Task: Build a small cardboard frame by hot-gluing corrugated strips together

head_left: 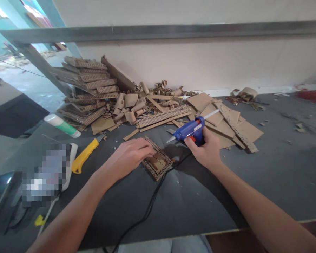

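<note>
My right hand [208, 147] is wrapped round a blue hot glue gun [188, 130], its nozzle pointing left and a pale glue stick out of the back. Below and left of the nozzle lies a small rectangular cardboard tray [160, 169] with corrugated edges. My left hand [134, 153] reaches over the tray's left side, fingers bent together and fingertips inside it. Whatever those fingertips pinch or press is hidden. A black cord [150, 207] runs past the tray's near corner to the table's front edge.
Stacked cardboard pieces [100, 84] stand at the back left, beside curled scraps [131, 102]. Flat cardboard sheets [223, 123] lie behind the glue gun. To the left are a yellow utility knife [85, 154], a white-green tube [61, 125] and a blurred-out phone-like object [47, 175].
</note>
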Demonstrator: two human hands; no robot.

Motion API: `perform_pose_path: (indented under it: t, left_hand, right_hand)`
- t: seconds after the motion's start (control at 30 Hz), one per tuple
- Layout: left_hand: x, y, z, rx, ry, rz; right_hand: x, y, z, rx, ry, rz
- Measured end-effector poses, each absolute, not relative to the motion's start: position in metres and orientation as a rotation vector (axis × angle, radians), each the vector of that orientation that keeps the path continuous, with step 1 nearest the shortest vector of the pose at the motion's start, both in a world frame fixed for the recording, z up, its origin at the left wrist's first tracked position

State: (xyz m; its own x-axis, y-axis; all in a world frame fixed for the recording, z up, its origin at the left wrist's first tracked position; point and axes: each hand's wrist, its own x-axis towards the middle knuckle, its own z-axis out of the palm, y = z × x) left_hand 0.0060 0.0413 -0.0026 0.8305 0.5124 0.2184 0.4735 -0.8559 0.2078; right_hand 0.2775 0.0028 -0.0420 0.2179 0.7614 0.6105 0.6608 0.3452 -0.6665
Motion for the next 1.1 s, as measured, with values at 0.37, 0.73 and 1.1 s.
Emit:
perform_pose_path:
  t: [0.37,0.73,1.1]
  left_hand:
    - [-0.005,0.045,-0.026,2.501,1.457,0.718]
    - [0.001,0.044,-0.034,2.874,1.322,0.720]
    - [-0.007,0.047,-0.032,2.753,1.024,0.519]
  right_hand:
    - [0.277,0.002,-0.043,-1.410,-1.537,0.062]
    - [0.276,0.002,-0.046,-1.473,-1.934,-0.352]
    - [0.282,0.001,-0.040,-1.447,-1.942,-0.493]
